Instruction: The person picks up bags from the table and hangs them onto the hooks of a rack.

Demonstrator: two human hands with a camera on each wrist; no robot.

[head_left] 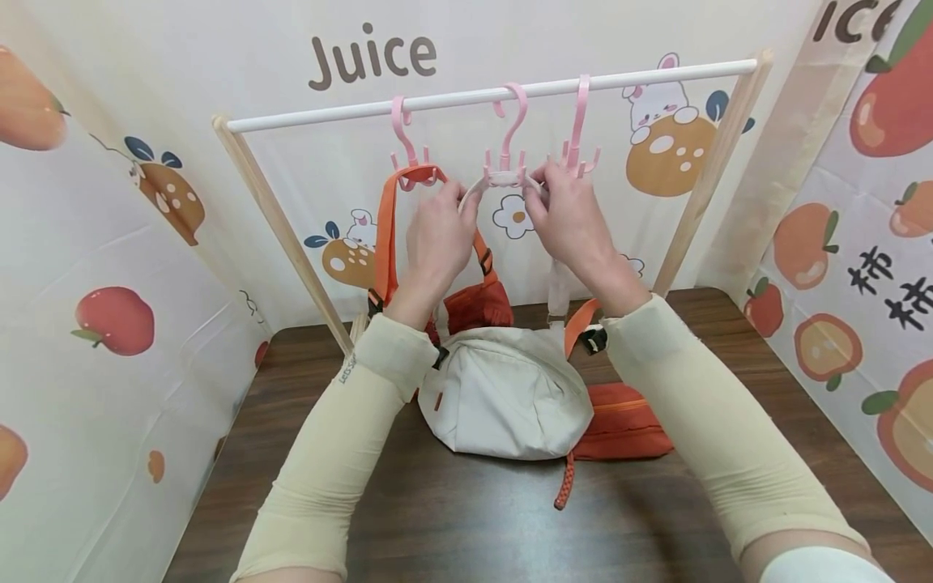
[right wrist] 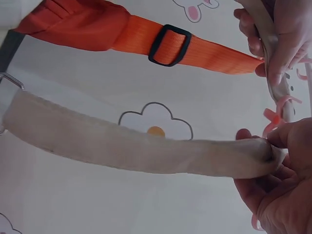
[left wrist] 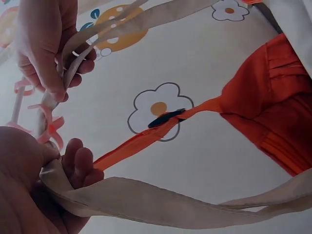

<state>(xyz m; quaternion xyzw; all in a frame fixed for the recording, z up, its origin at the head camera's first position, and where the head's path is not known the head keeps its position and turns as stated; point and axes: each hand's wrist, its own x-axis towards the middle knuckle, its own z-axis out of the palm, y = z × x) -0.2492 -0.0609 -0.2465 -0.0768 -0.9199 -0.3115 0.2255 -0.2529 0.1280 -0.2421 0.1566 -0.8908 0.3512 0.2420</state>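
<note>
Where white bag [head_left: 510, 397] overlaps it, red pouch [head_left: 619, 425] disappears.

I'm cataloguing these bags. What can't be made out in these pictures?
Head view: whether the lower red pouch meets the upper red bag; the white bag hides this.
Head view: the full sleeve lettering; too small.
Left wrist view: most of the white bag; cut off at top right.
</note>
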